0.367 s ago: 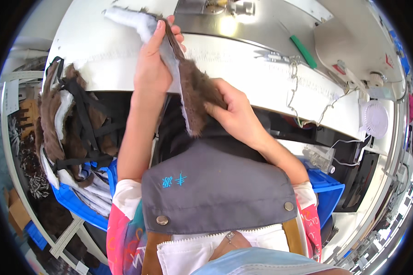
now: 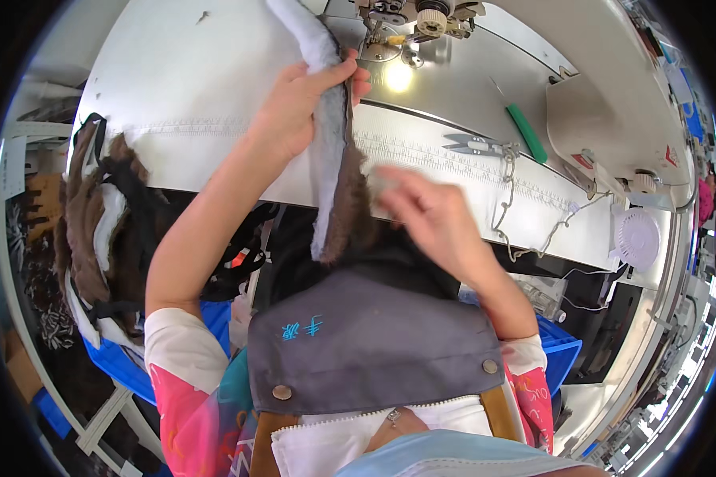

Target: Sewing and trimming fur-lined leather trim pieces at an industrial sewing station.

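Observation:
My left hand (image 2: 306, 99) is closed on a long strip of brown fur fabric (image 2: 352, 191) with a white fuzzy backing, pinching it along its dark edge. The strip's top end reaches past the hand toward the sewing machine (image 2: 422, 20), and its lower end hangs off the table's front edge above my lap. Just right of the fur, apart from it, my right hand (image 2: 426, 211) is blurred by motion, so its finger shape is unclear.
Thread snips (image 2: 481, 147) on a cord and a green-handled tool (image 2: 527, 133) lie right on the white table (image 2: 191, 111). More brown fur pieces (image 2: 83, 215) with black straps hang at the left, over a blue bin (image 2: 127, 370). A small white fan (image 2: 636, 237) stands far right.
My left hand has shifted right with the fur strip, which now hangs more upright. My right hand has let go of the strip and moved right and down.

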`<control>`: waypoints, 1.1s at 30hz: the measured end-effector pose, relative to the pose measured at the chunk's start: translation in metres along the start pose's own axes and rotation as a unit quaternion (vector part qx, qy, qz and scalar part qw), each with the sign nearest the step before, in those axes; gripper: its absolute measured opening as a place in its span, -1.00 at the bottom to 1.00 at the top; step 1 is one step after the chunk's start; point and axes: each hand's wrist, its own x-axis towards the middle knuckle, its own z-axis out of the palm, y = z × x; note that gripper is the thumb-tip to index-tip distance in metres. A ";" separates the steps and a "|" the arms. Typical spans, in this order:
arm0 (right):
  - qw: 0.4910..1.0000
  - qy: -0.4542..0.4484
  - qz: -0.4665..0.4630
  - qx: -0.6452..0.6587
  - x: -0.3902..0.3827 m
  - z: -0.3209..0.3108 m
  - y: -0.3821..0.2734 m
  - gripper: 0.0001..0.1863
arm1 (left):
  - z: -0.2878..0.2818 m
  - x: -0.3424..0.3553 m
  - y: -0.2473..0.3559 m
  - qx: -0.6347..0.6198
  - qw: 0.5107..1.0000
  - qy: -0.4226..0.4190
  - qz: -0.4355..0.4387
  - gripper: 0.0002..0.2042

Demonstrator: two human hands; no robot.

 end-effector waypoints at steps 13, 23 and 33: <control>0.852 0.113 -0.450 -0.244 0.082 -0.005 0.025 -0.69 | -0.017 0.052 0.021 0.036 0.999 0.005 0.017 -0.75; 0.840 0.146 -0.359 -0.380 0.095 -0.008 0.017 -0.76 | -0.030 0.117 0.057 0.349 0.935 0.018 0.061 -0.84; 0.852 0.165 -0.298 -0.396 0.106 -0.013 0.022 -0.77 | -0.031 0.028 0.015 0.662 0.588 -0.120 0.449 -0.61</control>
